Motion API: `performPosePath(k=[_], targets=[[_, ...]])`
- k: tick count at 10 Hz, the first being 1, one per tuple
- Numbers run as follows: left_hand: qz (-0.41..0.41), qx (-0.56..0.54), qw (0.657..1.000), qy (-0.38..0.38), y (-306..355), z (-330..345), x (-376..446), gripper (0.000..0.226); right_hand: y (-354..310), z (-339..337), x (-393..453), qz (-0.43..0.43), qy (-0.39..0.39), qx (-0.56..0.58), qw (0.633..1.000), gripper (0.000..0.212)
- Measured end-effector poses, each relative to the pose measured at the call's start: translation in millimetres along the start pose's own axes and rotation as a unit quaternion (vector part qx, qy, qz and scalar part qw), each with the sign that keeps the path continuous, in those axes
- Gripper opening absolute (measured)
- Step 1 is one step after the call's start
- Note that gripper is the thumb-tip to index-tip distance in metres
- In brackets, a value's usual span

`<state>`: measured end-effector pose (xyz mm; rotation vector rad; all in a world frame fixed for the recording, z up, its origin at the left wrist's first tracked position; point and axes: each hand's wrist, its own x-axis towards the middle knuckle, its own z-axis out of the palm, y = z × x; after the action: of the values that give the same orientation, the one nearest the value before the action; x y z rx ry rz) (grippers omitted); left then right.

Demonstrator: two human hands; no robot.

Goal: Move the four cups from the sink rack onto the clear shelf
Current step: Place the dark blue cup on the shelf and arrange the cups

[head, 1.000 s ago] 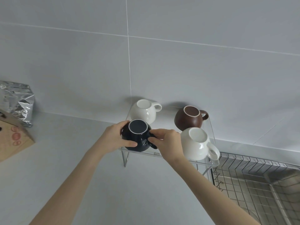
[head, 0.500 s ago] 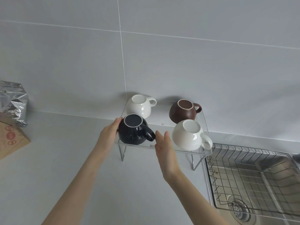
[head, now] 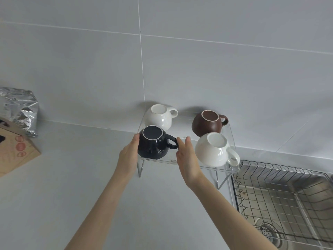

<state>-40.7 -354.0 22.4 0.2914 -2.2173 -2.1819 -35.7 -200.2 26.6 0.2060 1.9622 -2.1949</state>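
Four cups stand upside down on the clear shelf (head: 187, 162) against the tiled wall. A dark navy cup (head: 153, 145) is at the front left, a white cup (head: 159, 117) behind it, a brown cup (head: 207, 123) at the back right and another white cup (head: 213, 150) at the front right. My left hand (head: 128, 156) rests flat against the navy cup's left side, fingers straight. My right hand (head: 186, 159) is held open just right of the navy cup's handle, between it and the front white cup, holding nothing.
A wire sink rack (head: 281, 192) lies in the steel sink at the lower right, with the drain (head: 266, 231) below it. A crumpled foil bag (head: 19, 109) and a cardboard box (head: 16, 150) sit on the grey counter at the far left.
Both hands have let go of the navy cup, which now stands on the shelf. My right hand has opened and drawn back from its handle; the view has tilted toward the sink.
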Motion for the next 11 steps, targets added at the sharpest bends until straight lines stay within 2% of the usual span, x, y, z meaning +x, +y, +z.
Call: performPosePath(k=[1, 2, 3, 4, 6, 7, 8, 9, 11], targets=[[0.001, 0.003, 1.000, 0.005, 0, -1, -2, 0.024, -1, -3, 1, 0.015, 0.000, -0.025, 1.000, 0.057], [-0.011, 0.006, 1.000, 0.029, 3, -6, 10, 0.032, -5, -9, 10, 0.020, 0.005, -0.005, 1.000, 0.059], [-0.010, 0.006, 0.999, 0.041, 11, -13, 30, 0.045, -16, -16, 30, 0.001, 0.043, 0.004, 0.999, 0.055], [-0.002, 0.036, 0.999, 0.023, 24, -10, 50, 0.057, -34, -19, 59, 0.014, 0.027, 0.047, 0.998, 0.059], [-0.035, 0.119, 0.991, -0.042, 32, 10, 86, 0.071, -56, -9, 108, 0.010, 0.003, -0.006, 1.000, 0.057], [-0.054, 0.121, 0.990, -0.049, 31, 15, 92, 0.098, -55, -5, 121, 0.019, -0.007, -0.028, 0.999, 0.057], [-0.052, 0.124, 0.990, -0.049, 26, 12, 99, 0.113, -47, -1, 125, 0.033, -0.018, -0.037, 0.999, 0.058], [-0.056, 0.125, 0.989, -0.046, 27, 12, 100, 0.113, -43, -2, 122, 0.028, -0.017, -0.020, 0.999, 0.055], [-0.065, 0.107, 0.992, -0.030, 30, 17, 109, 0.075, -34, -6, 113, 0.030, -0.007, -0.025, 0.999, 0.057]])
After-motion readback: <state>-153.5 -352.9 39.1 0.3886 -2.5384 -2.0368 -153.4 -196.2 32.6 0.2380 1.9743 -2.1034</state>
